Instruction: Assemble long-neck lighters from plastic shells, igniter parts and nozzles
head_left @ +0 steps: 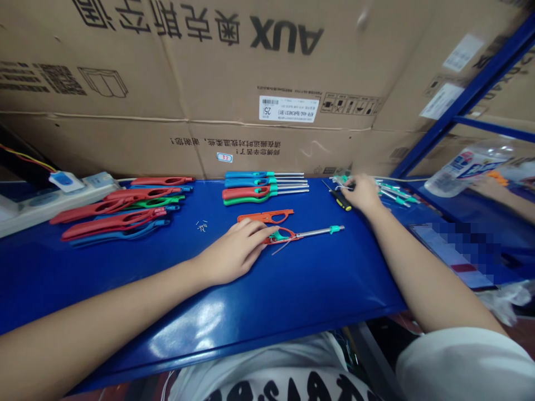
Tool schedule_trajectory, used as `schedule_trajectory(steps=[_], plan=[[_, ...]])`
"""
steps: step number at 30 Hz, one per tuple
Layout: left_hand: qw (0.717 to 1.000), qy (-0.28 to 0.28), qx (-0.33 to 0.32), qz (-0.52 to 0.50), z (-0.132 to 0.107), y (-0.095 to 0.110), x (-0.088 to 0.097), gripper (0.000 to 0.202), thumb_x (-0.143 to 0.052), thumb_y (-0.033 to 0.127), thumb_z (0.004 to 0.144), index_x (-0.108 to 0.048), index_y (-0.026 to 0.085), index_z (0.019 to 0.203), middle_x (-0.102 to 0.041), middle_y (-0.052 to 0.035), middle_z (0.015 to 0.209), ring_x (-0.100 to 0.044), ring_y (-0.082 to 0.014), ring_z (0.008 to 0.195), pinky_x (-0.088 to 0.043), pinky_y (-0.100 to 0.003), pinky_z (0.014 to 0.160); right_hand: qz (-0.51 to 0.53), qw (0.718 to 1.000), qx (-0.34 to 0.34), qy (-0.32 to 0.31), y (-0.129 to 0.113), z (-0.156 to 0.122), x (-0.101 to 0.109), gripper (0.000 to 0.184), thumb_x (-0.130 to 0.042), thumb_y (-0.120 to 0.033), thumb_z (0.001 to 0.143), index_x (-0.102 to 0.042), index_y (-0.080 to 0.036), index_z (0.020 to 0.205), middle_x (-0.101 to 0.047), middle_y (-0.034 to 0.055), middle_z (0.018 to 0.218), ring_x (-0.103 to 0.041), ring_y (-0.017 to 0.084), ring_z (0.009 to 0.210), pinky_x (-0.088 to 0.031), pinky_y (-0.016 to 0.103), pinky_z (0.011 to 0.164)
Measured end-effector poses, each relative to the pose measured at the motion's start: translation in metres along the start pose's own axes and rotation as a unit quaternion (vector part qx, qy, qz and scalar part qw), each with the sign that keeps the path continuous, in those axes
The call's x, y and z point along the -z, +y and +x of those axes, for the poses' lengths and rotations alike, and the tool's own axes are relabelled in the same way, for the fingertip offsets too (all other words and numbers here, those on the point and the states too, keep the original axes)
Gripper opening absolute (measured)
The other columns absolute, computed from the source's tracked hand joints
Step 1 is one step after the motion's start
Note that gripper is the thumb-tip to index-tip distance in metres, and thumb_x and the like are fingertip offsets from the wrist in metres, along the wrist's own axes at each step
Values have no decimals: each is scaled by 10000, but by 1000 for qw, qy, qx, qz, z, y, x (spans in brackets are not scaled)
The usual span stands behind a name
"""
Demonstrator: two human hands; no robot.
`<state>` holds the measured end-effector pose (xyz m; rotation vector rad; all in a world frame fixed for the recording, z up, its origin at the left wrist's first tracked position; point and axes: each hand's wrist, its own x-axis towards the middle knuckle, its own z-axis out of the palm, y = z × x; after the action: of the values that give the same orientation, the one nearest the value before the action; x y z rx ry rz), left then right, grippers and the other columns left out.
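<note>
The left hand (236,250) grips an orange lighter (298,236) on the desk (317,278). The right hand (363,192) is beside a screwdriver (341,200); blur hides whether it's closed.

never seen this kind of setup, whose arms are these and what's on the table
There's no machine here: a person works bare-handed, seen from a camera worn on their head. On the blue table lie coloured handles, a group of handles with silver tubes, and tiny pins. The left hand holds an orange handle with a silver tube. The right hand is among silver-and-green parts, near a black-and-yellow tool; whether it grips anything is unclear.
</note>
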<state>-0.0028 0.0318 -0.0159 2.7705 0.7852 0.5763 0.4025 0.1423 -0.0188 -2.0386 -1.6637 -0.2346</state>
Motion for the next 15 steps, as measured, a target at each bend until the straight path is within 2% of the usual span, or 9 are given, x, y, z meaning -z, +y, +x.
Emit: schedule_trajectory(steps=[3,10,15], plan=[[1000,-1,1,0,0,1,1,395,-425,215,1046,-478,221,1438,-586,-116,1310,-552,-270,1211,-481,-478,1036,1,1000,-2,-6,-3,-1,3,124,-668,-306,767,-603,-201,752,-685,143,949,-600,366,1063,-451,533,895],[1000,-5,5,1,2,0,0,393,-428,225,1044,-486,222,1433,-578,-124,1325,-550,-280,1223,-472,-484,1047,19,999,3,-30,-7,-3,9,157,-671,-194,726,-575,-227,845,-705,50,832,-675,283,867,-457,494,915],[1000,-3,4,1,1,0,1,391,-434,226,1043,-487,225,1431,-582,-121,1320,-552,-277,1218,-474,-482,1045,39,998,15,-51,-6,-3,11,145,-670,-182,733,-577,-237,829,-711,44,846,-686,275,881,-481,463,913]])
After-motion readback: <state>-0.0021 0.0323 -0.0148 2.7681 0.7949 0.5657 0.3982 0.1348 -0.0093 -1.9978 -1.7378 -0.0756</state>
